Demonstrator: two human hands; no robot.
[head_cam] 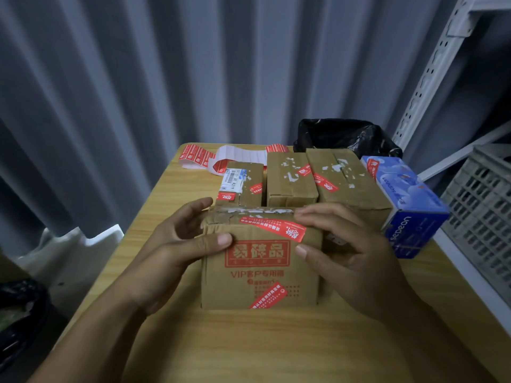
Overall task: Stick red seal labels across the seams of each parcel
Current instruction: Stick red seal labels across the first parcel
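Parcels on tabletop point(249, 341): five. Nearest carton point(260, 272), centre, bears two red seal labels point(272, 228); left hand point(177, 244) and right hand point(348, 250) grip its sides, thumbs on the front face. Three brown cartons point(290, 178) behind, one blue box point(409, 200) far right. One label strip point(199, 157) far left.

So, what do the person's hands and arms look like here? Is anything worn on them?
The left hand and the right hand are bare, with no gloves and no rings visible. The nails that show are short and unpainted. The forearms show no sleeves, watch or bracelet as far as the frame edge.
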